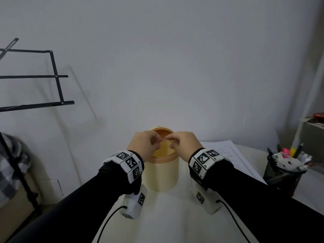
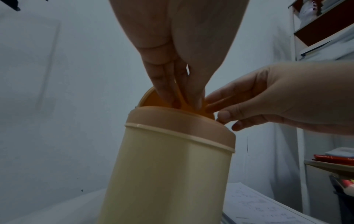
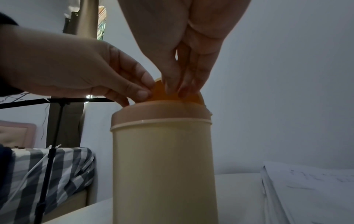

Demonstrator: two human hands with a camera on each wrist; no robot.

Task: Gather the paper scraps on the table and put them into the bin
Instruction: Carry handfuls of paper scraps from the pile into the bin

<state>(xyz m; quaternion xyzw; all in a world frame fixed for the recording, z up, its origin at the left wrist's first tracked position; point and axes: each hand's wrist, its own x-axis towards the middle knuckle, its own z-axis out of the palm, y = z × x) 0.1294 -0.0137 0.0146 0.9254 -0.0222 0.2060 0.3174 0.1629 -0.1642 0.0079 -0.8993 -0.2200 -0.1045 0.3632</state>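
Note:
A pale yellow bin (image 1: 160, 174) with a tan collar stands on the white table (image 1: 166, 216). Its orange swing flap (image 1: 163, 148) is tipped inward. Both hands hover over the opening. My left hand (image 1: 157, 141) points its bunched fingers (image 2: 164, 91) down onto the flap (image 2: 151, 98). My right hand (image 1: 171, 142) comes from the other side, and its fingers (image 3: 172, 84) press the flap (image 3: 159, 91) too. The two sets of fingertips nearly meet. No paper scrap shows in any view; the inside of the bin (image 2: 168, 174) is hidden.
A stack of printed sheets (image 1: 233, 155) lies right of the bin (image 3: 162, 166). A black mesh pen holder (image 1: 284, 172) stands at the right table edge, with a shelf (image 1: 313, 130) behind it. A black music stand (image 1: 35, 76) and a checked bed cover (image 3: 47, 166) are to the left.

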